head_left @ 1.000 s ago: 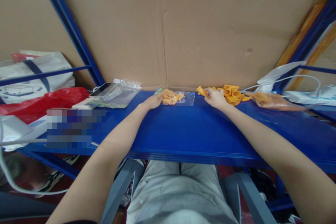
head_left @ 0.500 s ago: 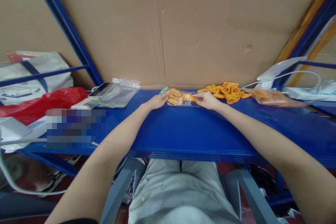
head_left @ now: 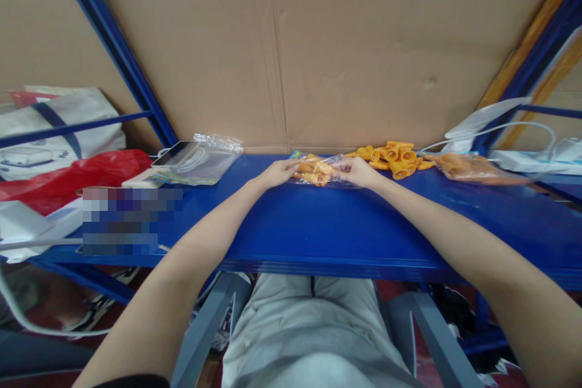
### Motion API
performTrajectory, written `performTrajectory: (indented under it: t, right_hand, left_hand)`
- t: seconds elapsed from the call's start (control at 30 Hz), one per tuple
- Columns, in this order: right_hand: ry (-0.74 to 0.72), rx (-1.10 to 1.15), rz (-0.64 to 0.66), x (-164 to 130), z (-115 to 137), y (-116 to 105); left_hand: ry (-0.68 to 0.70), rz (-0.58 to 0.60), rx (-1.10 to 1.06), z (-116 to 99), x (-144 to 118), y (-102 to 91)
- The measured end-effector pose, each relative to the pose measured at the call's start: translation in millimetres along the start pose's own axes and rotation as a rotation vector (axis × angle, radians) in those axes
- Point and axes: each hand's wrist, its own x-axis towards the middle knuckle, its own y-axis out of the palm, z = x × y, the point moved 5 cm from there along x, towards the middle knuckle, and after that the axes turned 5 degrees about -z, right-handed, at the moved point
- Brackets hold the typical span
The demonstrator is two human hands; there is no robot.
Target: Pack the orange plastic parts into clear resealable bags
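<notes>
1. A small clear plastic bag of orange pieces point(head_left: 317, 170) is pinched at its two ends: the left end is gripped by the fingers of the left hand point(head_left: 276, 173), the right end by the fingers of the right hand point(head_left: 359, 172), thumbs and fingertips closed on the film.

2. The bag is held at the far edge of the blue shelf board point(head_left: 318, 224), close against the cardboard backing point(head_left: 318, 48); whether it is lifted clear of the board or rests on it cannot be told.

3. Just to the right of the right hand, a loose heap of orange cone-shaped pieces point(head_left: 394, 156) is seen lying on the board, near the bag but apart from it.

4. Further right, a second filled plastic bag point(head_left: 470, 168) of orange pieces is laid flat, with white cables point(head_left: 495, 131) looped above and behind it.

5. To the left of the left hand, well apart, a stack of empty clear zip bags point(head_left: 204, 160) is seen, partly covering a phone point(head_left: 175, 153).

6. At the left edge, a red plastic bag point(head_left: 73, 176) and a white tote bag point(head_left: 54, 127) are piled beside the blue upright point(head_left: 118, 54) of the rack.

7. Both bare forearms are stretched forward across the board; light grey trousers point(head_left: 309, 333) are seen below its front edge.
</notes>
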Motion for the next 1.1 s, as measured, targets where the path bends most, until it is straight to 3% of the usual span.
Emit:
performTrajectory:
  t: [0.23,0.4,0.6,0.8,0.87,1.0,1.1]
  right_hand:
    - [0.027,-0.06,-0.069,0.3,-1.2,-4.5]
    - [-0.053,-0.034,-0.053,-0.7,13.3,-1.0]
    - [-0.031,-0.033,-0.074,1.0,15.0,2.4]
    - [0.184,-0.391,-0.229,-1.7,9.2,-21.4]
    - [0.285,-0.455,-0.189,-3.0,7.0,-26.5]
    - [0.523,-0.189,0.055,-9.1,-1.6,-19.4]
    - [0.637,0.046,0.101,-13.6,-4.3,-15.0]
  left_hand:
    - [0.085,-0.052,0.024,-12.7,-0.4,-3.4]
    - [0.28,-0.13,0.165,-42.2,-11.7,-15.8]
    - [0.344,-0.018,0.213,-54.8,-14.1,-11.3]
    - [0.297,0.007,0.165,-46.4,-7.7,-4.8]
    - [0.293,-0.001,0.108,-43.7,-5.7,-1.4]
    - [0.198,-0.061,0.02,-29.3,0.1,6.5]
    - [0.044,-0.095,-0.032,-10.9,5.1,11.1]
